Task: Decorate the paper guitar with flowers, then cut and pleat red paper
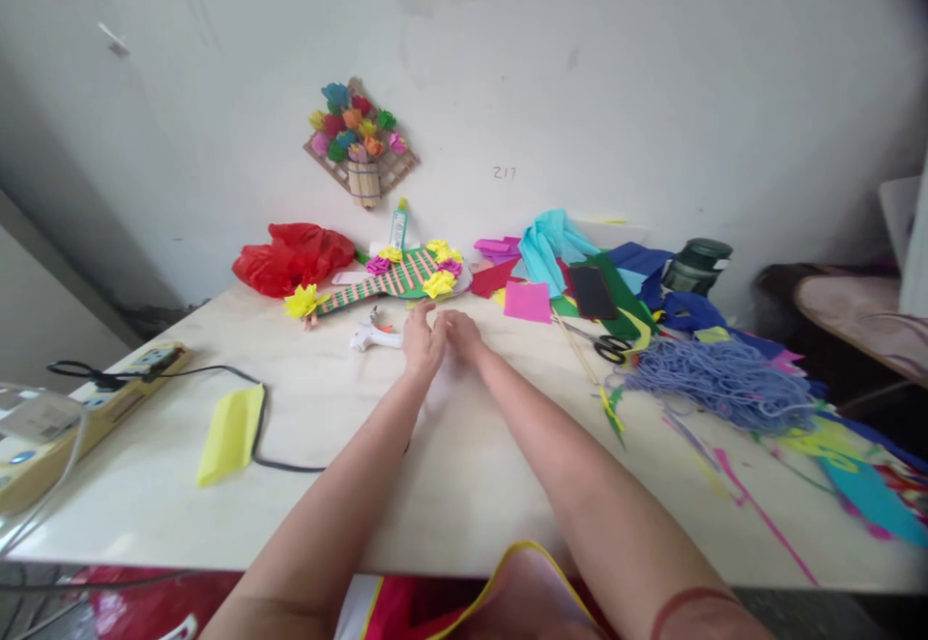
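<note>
Close in front of a green, guitar-shaped, flower-trimmed craft (402, 279), left hand (422, 342) and right hand (463, 334) sit together, grip unclear.

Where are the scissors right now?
In the head view, right of centre on the table, the scissors lie just left of the bluish yarn, below the phone.

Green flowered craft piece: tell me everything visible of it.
The green flowered craft piece looks like paper or card, shaped like a guitar, its narrow neck pointing left. Pale pink strips cross it; yellow and magenta flowers decorate the body, another yellow one the neck's end. It lies on the table beyond the left hand; whether they touch is unclear.
</note>
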### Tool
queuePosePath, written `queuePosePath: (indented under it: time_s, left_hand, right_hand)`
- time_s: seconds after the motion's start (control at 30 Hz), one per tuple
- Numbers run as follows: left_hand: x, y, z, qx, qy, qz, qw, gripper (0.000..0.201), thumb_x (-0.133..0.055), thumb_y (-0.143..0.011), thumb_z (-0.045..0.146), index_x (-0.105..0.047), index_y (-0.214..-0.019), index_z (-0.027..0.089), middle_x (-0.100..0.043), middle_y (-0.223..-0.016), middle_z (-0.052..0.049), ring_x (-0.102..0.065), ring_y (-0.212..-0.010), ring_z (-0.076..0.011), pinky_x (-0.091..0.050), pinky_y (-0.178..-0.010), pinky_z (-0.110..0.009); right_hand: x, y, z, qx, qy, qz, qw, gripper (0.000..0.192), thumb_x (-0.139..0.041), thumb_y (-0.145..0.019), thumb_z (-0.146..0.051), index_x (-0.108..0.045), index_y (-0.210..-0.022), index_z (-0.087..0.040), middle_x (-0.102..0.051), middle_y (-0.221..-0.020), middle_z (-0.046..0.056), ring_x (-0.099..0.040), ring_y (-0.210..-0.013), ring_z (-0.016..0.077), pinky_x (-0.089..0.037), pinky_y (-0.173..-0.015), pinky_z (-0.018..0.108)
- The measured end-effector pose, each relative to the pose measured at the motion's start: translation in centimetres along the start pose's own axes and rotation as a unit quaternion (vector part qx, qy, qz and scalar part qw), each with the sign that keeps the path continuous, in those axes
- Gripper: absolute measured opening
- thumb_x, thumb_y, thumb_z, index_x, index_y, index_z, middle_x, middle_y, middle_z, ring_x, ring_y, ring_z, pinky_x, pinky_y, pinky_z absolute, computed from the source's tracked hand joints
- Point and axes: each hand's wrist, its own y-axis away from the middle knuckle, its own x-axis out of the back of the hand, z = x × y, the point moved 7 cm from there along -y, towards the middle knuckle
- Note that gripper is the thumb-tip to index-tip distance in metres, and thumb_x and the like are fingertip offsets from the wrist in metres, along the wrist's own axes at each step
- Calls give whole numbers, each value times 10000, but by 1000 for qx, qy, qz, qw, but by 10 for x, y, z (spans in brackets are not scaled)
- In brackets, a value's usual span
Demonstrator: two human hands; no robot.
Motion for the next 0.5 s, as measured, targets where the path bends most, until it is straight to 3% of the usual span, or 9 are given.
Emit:
queuePosePath:
  time_s: [0.1,0.23,0.37,0.5]
  left_hand:
    - [-26,7,5,-54,-72,-72,993,343,-466,-813,300,-542,-1113,151,-461,-1322,-153,-437,-1216,-248,-351,-987,-416]
    - [-43,15,-6,-54,-174,-150,972,426,-427,-837,345,-489,-1192,118,-359,-1400,-177,-331,-1293,-287,-262,-1038,-463]
    - [-38,21,-16,-91,-223,-182,953,407,-418,-837,332,-488,-1178,121,-381,-1382,-196,-329,-1298,-275,-247,-1043,-473]
    - [-22,22,-33,-77,-211,-173,959,387,-468,-783,370,-554,-1071,125,-444,-1329,-208,-359,-1268,-342,-283,-1018,-487]
  right_hand:
    - [22,8,42,-70,102,23,992,414,-327,-910,-303,-492,-1254,-142,-509,-1306,77,-443,-1183,161,-280,-1001,259]
    - [39,24,84,-131,171,32,976,467,-328,-904,-372,-430,-1316,-177,-402,-1402,54,-337,-1266,220,-210,-1055,373]
    - [43,33,109,-166,193,1,967,491,-285,-909,-401,-404,-1337,-190,-360,-1429,54,-279,-1298,242,-154,-1073,439]
    - [44,35,116,-184,198,-13,963,511,-261,-911,-409,-388,-1348,-176,-347,-1434,78,-295,-1290,249,-172,-1064,450]
